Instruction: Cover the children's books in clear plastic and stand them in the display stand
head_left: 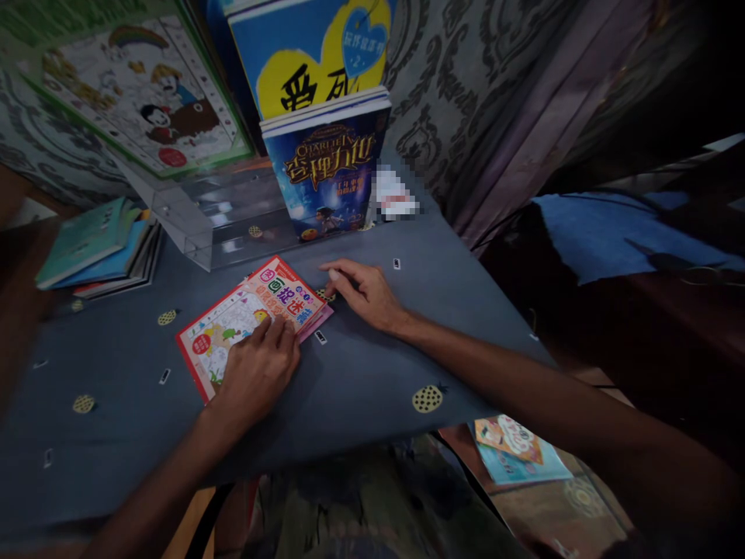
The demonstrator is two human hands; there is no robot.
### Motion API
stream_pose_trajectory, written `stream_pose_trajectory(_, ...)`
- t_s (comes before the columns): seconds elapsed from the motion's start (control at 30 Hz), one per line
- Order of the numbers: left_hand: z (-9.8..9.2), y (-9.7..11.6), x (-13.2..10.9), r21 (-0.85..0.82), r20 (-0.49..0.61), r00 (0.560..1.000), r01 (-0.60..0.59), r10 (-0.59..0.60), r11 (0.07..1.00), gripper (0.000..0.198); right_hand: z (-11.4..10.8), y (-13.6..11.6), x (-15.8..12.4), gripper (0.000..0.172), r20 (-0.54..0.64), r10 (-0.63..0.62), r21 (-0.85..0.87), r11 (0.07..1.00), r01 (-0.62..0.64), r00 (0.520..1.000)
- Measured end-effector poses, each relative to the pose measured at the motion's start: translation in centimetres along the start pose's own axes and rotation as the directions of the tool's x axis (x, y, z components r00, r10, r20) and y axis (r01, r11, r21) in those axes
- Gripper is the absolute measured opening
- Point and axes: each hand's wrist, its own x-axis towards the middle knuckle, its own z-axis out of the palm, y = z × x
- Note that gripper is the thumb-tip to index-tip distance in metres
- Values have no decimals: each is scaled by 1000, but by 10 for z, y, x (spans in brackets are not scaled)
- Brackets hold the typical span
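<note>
Nearest, below the table edge: a thin orange-and-teal picture booklet (515,450), flat on the floor.

Next, on the blue-grey tablecloth with pineapple prints (372,380): the left hand (256,374), palm down, fingers close together and pressed flat on the near right part of a thin red-bordered children's colouring booklet (233,326). Pinching nothing.

Booklet flat near the middle of the table, turned at an angle, with a pink edge showing under its right side.

Just right of its far corner: the right hand (365,295), palm down, fingers loosely spread, tips on the cloth. Touching the booklet or not: cannot tell.

Further back: a clear acrylic display stand (233,221), and beside it a dark blue paperback with gold lettering (326,167), standing upright.

At far left, a stack of teal and blue books (98,248). Behind everything, a grey patterned curtain (459,85).
</note>
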Motion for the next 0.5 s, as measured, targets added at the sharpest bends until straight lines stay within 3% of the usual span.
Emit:
stream_pose_trajectory(0.3, 0, 6, 1, 19, -2, 999, 54, -54, 998, 35, 1, -3, -3, 30, 18, -75, -61, 995, 75, 997)
stream_pose_trajectory(0.5, 1, 7, 0, -35, 1, 997, 81, -81, 996, 34, 0, 2, -1, 31, 242, -159, -243, 945, 219, 957)
